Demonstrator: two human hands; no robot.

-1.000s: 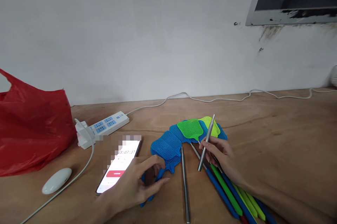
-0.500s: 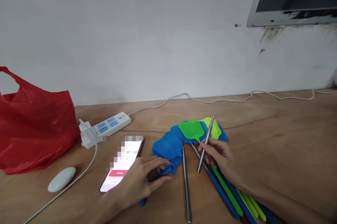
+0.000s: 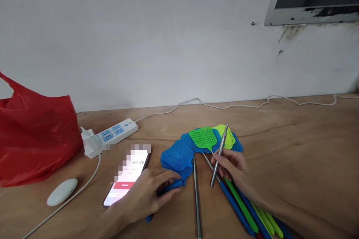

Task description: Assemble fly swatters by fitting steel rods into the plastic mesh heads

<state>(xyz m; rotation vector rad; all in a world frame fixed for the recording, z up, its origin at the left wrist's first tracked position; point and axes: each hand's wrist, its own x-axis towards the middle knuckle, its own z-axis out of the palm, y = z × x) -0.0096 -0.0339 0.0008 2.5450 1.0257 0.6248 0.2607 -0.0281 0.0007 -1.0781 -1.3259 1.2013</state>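
Between the thumb and fingers of my right hand (image 3: 234,166) is a silver metal rod (image 3: 219,155), held upright at a slant. My left hand (image 3: 150,192) is closed around a blue handle (image 3: 175,184), whose other end shows below the palm. Just beyond it lie blue fly swatter heads (image 3: 176,155) with mesh faces. Farther right, a green swatter head (image 3: 203,137) and a yellow-green one (image 3: 224,134) overlap more blue ones. A second metal rod (image 3: 196,198) lies on the table between my hands. Several coloured handles (image 3: 241,203) lie under my right forearm.
A lit phone (image 3: 129,175) lies beside my left wrist. Farther left are a white power strip (image 3: 117,132), a white rounded device (image 3: 62,192) and a red plastic bag (image 3: 36,138). A thin cable (image 3: 232,107) runs along the wall on the wooden table (image 3: 294,149).
The view has shifted slightly, moving the left-side things a little leftward. My left hand and the blue handle have shifted very slightly. My right hand keeps the metal rod in nearly the same place.
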